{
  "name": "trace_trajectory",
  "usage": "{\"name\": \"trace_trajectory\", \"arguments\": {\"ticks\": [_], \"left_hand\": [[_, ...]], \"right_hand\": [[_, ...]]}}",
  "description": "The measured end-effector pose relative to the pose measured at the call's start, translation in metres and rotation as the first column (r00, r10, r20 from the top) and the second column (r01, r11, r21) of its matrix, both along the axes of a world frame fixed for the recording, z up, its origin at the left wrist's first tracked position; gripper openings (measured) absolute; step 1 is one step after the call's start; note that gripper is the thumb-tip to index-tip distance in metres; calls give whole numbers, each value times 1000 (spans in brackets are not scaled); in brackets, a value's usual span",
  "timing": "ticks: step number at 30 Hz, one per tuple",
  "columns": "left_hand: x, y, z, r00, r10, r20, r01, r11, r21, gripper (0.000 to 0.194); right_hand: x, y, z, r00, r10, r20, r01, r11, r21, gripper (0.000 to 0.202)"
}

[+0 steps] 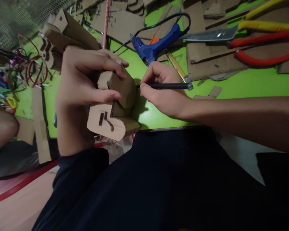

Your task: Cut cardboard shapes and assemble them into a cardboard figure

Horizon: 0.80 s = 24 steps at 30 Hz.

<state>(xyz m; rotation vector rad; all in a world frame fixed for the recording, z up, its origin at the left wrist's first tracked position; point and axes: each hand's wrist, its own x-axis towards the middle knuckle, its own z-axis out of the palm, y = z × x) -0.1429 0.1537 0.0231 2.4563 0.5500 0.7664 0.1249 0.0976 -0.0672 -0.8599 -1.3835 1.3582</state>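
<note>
A cardboard model (114, 106) is gripped by the left hand (86, 80); a black pen (163, 86) is pinched in the right hand (159, 91), its tip apparently touching the cardboard, above the green table (243, 85).

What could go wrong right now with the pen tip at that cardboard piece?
The left hand grips the cardboard piece in the air past the green table edge, so pressure from the pen in the right hand may tilt it and skew the mark. The left fingertips lie near the tip and may get marked.

Brown cardboard model (113, 109) upright, black pencil (163, 86) tip against it
</note>
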Motion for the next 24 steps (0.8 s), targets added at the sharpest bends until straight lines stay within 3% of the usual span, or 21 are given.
{"name": "trace_trajectory", "arguments": {"ticks": [24], "left_hand": [[1,0,-1,1000,13,25,-12,1000,-24,47]], "right_hand": [[5,-1,2,992,92,87,-97,994,59,22]]}}
